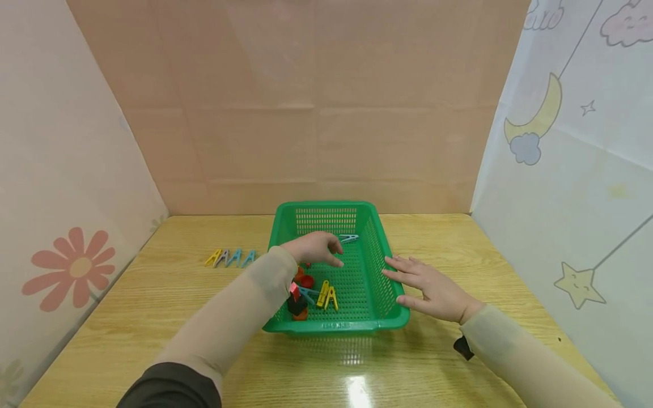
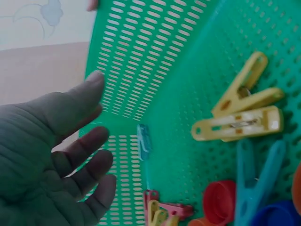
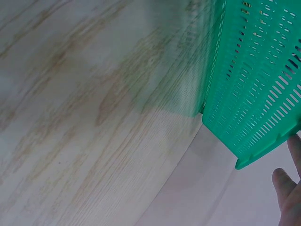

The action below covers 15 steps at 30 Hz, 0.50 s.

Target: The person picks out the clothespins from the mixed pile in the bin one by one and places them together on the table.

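My left hand [image 1: 317,247] hovers over the green plastic basket [image 1: 352,326], its fingers loosely bent and nothing between them. Below it in the basket lie two yellow clothespins [image 1: 330,298], a blue clothespin [image 1: 308,293] and a red bottle cap [image 1: 307,281]. A pale blue clothespin [image 1: 349,238] is by the far end. The left wrist view also shows a blue cap [image 2: 278,215] and red clothespins [image 2: 176,209] beside yellow ones. My right hand [image 1: 433,288] rests its extended fingers against the basket's right rim. The left sleeve hides part of the basket's left side.
On the wooden table [image 1: 168,272], left of the basket, stand a yellow clothespin [image 1: 213,257], a greyish one [image 1: 222,258] and two blue clothespins [image 1: 242,258] in a row. A tan wall [image 1: 316,141] rises behind, with patterned white walls at both sides.
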Available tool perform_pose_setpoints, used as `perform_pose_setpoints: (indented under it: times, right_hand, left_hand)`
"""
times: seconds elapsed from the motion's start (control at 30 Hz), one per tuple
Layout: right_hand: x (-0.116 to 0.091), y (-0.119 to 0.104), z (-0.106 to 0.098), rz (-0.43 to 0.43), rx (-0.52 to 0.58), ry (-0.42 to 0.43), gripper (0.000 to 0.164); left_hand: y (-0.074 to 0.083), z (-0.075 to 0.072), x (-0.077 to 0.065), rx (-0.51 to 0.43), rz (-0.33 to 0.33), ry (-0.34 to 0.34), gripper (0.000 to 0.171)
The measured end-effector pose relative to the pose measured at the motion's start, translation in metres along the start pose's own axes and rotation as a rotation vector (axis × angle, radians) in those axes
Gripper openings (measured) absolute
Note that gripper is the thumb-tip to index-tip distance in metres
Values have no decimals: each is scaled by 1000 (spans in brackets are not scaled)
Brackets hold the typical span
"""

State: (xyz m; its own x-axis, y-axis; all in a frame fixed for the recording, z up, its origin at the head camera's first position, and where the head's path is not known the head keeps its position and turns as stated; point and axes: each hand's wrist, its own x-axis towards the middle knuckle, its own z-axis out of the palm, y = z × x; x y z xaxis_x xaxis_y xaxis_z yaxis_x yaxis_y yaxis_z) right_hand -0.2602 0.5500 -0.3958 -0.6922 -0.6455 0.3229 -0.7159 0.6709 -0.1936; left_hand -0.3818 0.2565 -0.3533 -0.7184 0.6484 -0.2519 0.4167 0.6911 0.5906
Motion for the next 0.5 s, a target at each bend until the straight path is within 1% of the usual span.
perform_pose_setpoints:
  times: [0.13,0.2,0.33,0.43,0.5]
  right_hand:
    - [0,-1,-1,10,-1,-4,58]
    - [0,-1,-1,9,-3,-3,58]
    - [0,0,-1,-8,-3,1,58]
    - [1,1,0,-21,2,1,58]
    - [1,1,0,-21,4,-3,58]
  left_hand:
    - [-5,4,-1,40,-40,-70,36]
    - [-6,6,-2,88,-53,-95,34]
    - [-5,8,-6,209,-78,-150,24]
    - [-4,9,-9,270,-79,-177,19]
    - [-4,9,-10,280,-79,-182,17]
